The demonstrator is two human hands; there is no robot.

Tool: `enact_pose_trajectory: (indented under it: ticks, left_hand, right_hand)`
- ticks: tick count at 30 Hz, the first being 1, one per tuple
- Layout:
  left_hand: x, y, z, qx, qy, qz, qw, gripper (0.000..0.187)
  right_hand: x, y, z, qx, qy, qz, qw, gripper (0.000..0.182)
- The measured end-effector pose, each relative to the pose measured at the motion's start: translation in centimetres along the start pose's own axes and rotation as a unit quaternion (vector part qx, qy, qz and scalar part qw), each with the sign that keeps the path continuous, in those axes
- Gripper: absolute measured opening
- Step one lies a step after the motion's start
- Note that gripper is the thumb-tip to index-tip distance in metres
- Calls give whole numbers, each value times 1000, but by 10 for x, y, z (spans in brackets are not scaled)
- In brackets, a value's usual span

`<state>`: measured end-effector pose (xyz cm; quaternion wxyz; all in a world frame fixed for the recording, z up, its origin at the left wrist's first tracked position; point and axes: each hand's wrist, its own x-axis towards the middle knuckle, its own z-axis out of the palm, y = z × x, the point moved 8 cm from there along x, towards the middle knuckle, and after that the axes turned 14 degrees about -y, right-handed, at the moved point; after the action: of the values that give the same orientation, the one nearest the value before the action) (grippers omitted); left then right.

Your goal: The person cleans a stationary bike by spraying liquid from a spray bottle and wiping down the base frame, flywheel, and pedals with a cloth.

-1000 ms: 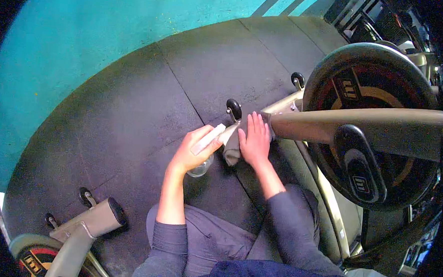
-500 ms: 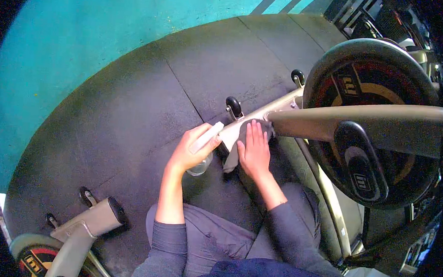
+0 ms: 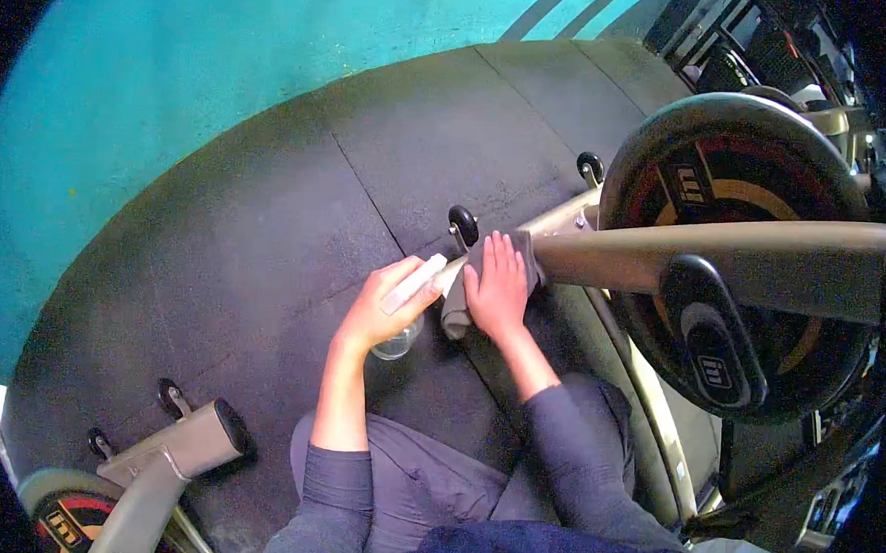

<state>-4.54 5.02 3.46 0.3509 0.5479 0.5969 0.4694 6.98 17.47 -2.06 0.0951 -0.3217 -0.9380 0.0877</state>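
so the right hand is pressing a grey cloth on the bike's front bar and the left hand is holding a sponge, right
Not quite: the left hand holds a clear spray bottle with a white head, not a sponge. The rest stands: the right hand lies flat on a grey cloth against the bike's front bar, as the head view shows.

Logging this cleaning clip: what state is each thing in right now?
Left hand: closed around spray bottle, held above the floor.
Right hand: flat, pressing grey cloth onto the bike's base bar.
Flywheel: upright.
Transport wheel: on the floor mat.
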Motion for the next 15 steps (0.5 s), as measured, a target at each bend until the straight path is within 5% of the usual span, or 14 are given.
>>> enact_pose_trajectory:
  ticks: [9, 15]
  left_hand:
    - [-3, 0, -2, -15, -6, -30, 999, 28]
    - [-6, -5, -1, -41, 1, -25, 999, 29]
  right_hand:
    - [-82, -53, 1, 53, -83, -2, 995, 69]
    - [-35, -19, 1, -8, -81, 12, 997, 64]
